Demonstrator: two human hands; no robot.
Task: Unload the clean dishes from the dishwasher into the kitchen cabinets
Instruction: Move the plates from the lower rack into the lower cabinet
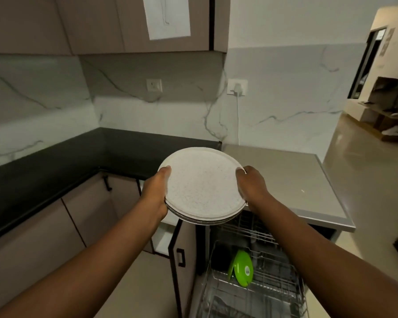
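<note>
A stack of white speckled plates (202, 184) is held flat at chest height, above the corner where the dishwasher meets the black counter. My left hand (155, 191) grips the stack's left rim and my right hand (251, 187) grips its right rim. Below, the dishwasher's wire rack (269, 283) is pulled out and holds a green plate (242, 268) standing on edge. A lower cabinet door (182, 255) stands open just left of the rack, with a white shelf (163, 239) visible inside.
A black L-shaped counter (55, 166) runs left and back. A grey counter (296, 180) sits above the dishwasher. Upper cabinets (124, 24) hang overhead, doors closed. A plug and cord (237, 92) hang on the marble wall. Cardboard boxes (381, 106) lie far right.
</note>
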